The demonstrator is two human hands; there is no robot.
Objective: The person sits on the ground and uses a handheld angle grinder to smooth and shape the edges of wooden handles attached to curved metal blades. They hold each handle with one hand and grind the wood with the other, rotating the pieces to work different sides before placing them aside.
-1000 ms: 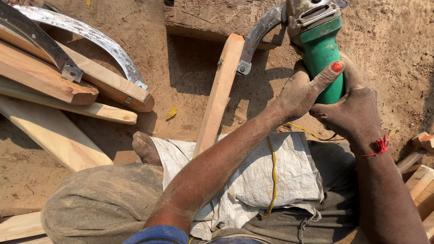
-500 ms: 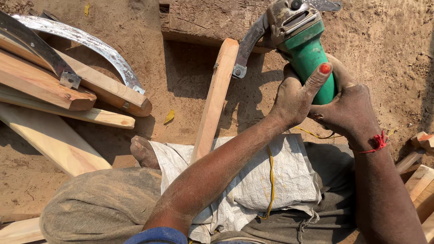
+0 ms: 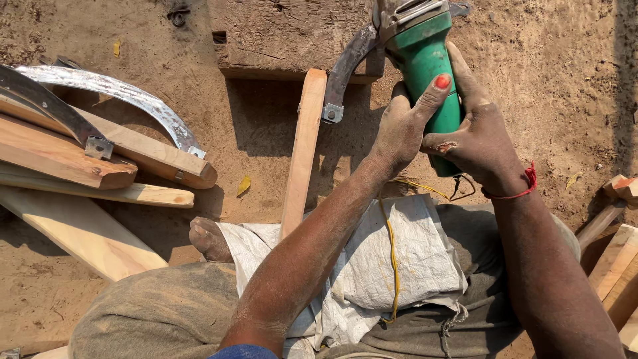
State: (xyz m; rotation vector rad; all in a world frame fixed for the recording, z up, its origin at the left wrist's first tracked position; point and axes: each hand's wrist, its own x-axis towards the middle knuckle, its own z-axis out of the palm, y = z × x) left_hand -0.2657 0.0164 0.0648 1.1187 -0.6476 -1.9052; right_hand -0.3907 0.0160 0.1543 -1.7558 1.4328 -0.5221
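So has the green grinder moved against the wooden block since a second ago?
Yes. The green grinder has swung left over the wooden block, both hands still holding it.

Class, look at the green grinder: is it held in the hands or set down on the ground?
Held. Both the left hand and right hand wrap the green grinder, keeping it above the sandy ground.

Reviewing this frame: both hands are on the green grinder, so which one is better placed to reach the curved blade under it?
Probably the left hand: it is on the side of the green grinder where the curved blade lies. The right hand wraps the body from the far side.
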